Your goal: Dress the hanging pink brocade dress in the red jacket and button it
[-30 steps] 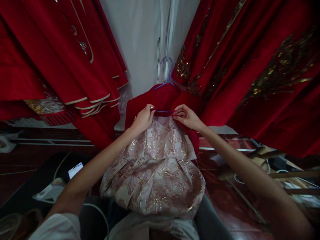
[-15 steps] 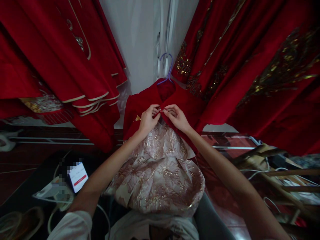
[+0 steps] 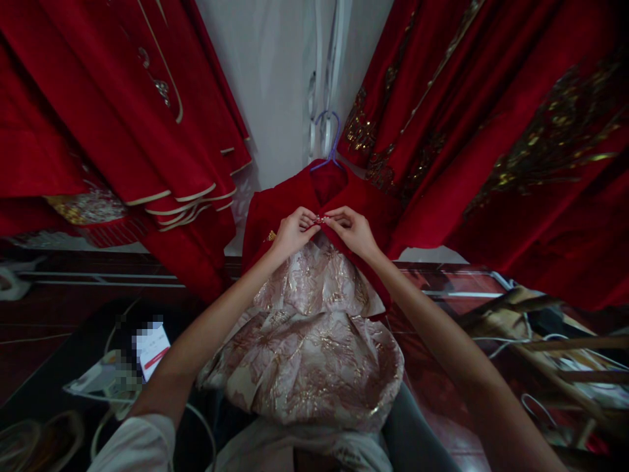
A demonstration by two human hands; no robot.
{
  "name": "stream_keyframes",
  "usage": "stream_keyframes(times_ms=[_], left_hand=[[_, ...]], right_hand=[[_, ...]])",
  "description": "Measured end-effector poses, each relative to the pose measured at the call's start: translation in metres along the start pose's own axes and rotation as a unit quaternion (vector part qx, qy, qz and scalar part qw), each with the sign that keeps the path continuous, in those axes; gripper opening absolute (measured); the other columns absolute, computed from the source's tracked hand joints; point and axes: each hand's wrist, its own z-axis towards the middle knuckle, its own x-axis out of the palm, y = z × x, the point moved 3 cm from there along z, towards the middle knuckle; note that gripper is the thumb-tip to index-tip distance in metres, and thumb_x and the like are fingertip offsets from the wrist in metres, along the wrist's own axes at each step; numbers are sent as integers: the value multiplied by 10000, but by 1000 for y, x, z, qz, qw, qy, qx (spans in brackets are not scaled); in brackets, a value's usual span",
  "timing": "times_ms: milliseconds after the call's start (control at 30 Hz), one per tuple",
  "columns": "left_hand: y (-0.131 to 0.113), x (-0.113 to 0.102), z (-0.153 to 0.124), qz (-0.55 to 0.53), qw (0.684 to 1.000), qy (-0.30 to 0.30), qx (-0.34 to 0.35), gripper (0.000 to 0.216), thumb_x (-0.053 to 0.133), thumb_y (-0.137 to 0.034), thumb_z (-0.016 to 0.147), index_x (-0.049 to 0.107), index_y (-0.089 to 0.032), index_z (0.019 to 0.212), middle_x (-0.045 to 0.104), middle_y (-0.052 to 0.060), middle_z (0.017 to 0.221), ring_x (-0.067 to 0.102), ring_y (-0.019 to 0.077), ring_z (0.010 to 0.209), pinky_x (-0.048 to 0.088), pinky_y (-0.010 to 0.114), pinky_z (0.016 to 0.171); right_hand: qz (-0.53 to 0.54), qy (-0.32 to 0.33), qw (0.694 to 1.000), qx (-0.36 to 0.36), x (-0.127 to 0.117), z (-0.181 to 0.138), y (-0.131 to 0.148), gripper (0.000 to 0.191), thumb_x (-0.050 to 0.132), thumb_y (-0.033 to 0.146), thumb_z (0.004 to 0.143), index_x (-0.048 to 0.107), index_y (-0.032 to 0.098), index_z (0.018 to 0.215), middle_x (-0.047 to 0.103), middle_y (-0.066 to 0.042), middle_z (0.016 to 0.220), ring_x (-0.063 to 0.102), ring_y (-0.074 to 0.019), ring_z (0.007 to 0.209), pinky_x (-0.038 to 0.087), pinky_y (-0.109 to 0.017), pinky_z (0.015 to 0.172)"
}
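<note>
A red jacket [image 3: 275,203] hangs in front of me on a purple hanger [image 3: 335,134]. At the bottom of its neck opening, my left hand [image 3: 296,229] pinches one front edge and my right hand [image 3: 352,229] pinches the other. The fingertips of both meet around a small shiny fastener [image 3: 318,220]; whether it is hooked together I cannot tell. A gold ornament [image 3: 272,235] shows on the jacket left of my left hand. Pinkish brocade fabric with gold pattern [image 3: 319,360] spreads below the hands and over my lap.
Red garments with pale piping [image 3: 162,131] hang on the left, and gold-embroidered red garments [image 3: 491,131] on the right. A lit phone [image 3: 152,351] lies on a black surface [image 3: 44,393] by my left arm. A wooden rack [image 3: 565,341] with cables stands at right.
The two hands have come slightly closer together, bringing the jacket's front edges nearer at the fastener. The view has shifted a little.
</note>
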Motion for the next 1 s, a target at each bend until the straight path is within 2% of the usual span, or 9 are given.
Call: stream_keyframes(times_ms=[267, 467, 767, 1000], left_hand=[[-9, -2, 3, 51, 994, 64, 69, 113, 631, -140, 765, 567, -182, 849, 625, 4, 773, 602, 106, 688, 503, 218, 621], [-11, 1, 8, 94, 990, 50, 97, 89, 639, -238, 775, 580, -173, 787, 626, 12, 709, 588, 114, 617, 498, 234, 588], [-14, 0, 12, 133, 984, 61, 101, 80, 632, -224, 754, 599, -154, 774, 641, 22, 705, 594, 116, 618, 483, 224, 589], [-22, 1, 11, 164, 978, 70, 110, 62, 612, -194, 747, 624, -144, 780, 648, 17, 702, 594, 114, 615, 472, 217, 592]], right_hand=[[-32, -12, 999, -7, -1, 0, 6, 196, 652, 369, 817, 710, 224, 935, 744, -41, 932, 705, -200, 803, 567, -354, 780], [-56, -16, 998, -6, -1, 1, 2, 205, 649, 353, 827, 733, 249, 981, 747, -31, 995, 713, -211, 847, 573, -368, 827], [-18, -3, 1000, -1, -2, 2, -12, 310, 716, 333, 775, 730, 210, 1058, 751, -51, 980, 716, -196, 862, 576, -334, 827], [-24, -7, 1000, -4, 1, 5, -12, 315, 725, 291, 754, 731, 180, 1049, 749, -70, 976, 718, -179, 816, 580, -303, 786]])
